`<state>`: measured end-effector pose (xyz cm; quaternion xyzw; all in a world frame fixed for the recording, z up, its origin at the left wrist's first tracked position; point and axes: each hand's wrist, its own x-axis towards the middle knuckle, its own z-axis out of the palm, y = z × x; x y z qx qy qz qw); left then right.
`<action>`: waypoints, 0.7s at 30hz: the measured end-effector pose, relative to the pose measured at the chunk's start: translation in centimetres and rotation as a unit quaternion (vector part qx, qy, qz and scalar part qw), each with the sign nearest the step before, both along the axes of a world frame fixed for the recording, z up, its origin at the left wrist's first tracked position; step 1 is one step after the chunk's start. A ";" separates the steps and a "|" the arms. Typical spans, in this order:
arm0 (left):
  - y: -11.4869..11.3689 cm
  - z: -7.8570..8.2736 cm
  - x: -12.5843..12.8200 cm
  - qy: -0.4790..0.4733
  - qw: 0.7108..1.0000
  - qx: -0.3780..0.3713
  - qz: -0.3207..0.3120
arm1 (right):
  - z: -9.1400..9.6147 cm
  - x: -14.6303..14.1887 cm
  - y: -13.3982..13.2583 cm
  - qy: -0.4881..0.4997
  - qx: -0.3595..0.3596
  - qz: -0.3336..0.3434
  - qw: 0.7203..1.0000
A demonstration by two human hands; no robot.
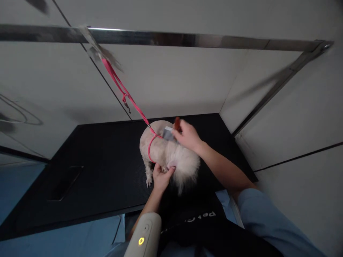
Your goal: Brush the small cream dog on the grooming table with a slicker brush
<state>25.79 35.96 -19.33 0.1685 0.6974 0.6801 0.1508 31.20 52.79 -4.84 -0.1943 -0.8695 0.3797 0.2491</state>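
A small white dog (158, 144) with short body fur and a fluffy head (187, 164) is on a black ridged table (112, 153). A pink loop leash (133, 103) runs from above round its body. My right hand (189, 135) is closed on a slicker brush (168, 133) with a reddish-brown handle; the brush is at the fur behind the head. Lower down, my left hand (162, 178) holds the dog at the front of its neck or muzzle, thumb and fingers round the fur. Where its fingertips press is partly hidden.
A metal bar (171, 38) crosses above the table, the leash tied to it; a metal post (276, 91) slants down at right. Pale walls (182, 75) stand behind. A flat dark rectangular thing (65, 183) lies at left. A whitish device (144, 233) with a yellow light is at the bottom.
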 end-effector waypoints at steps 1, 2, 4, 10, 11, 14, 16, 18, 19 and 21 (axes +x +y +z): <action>0.0 0.0 0.0 0.003 1.000 -0.009 0.000 | -0.3 0.4 0.1 0.035 -0.003 -0.049 0.998; -0.1 0.1 0.0 0.002 1.000 -0.020 -0.003 | -0.8 0.8 0.1 0.051 -0.009 -0.061 0.997; -0.1 0.1 0.0 -0.005 1.000 -0.029 -0.003 | -1.9 1.7 0.2 0.031 -0.057 -0.003 0.998; 0.0 -0.1 0.0 0.055 0.997 -0.037 0.047 | -4.9 4.1 1.1 0.169 -0.166 -0.184 0.954; 0.0 -0.1 0.0 0.063 0.996 -0.038 0.047 | -5.2 4.5 0.9 0.188 -0.172 -0.178 0.950; 0.1 0.1 -0.1 0.078 0.996 -0.039 0.031 | -6.1 5.6 0.1 0.164 -0.224 -0.107 0.955; 0.2 0.3 -0.1 0.092 0.995 -0.039 0.021 | -6.8 6.1 -0.2 0.170 -0.241 -0.149 0.944; 0.2 0.5 -0.1 0.102 0.994 -0.038 0.017 | -7.5 6.3 -0.5 0.204 -0.232 -0.224 0.924; 0.2 0.5 -0.1 0.103 0.994 -0.039 0.008 | -8.0 6.4 -0.7 0.210 -0.227 -0.230 0.923; -0.1 0.5 -0.6 0.109 0.992 -0.054 -0.019 | -9.1 6.5 -1.1 0.195 -0.229 -0.194 0.934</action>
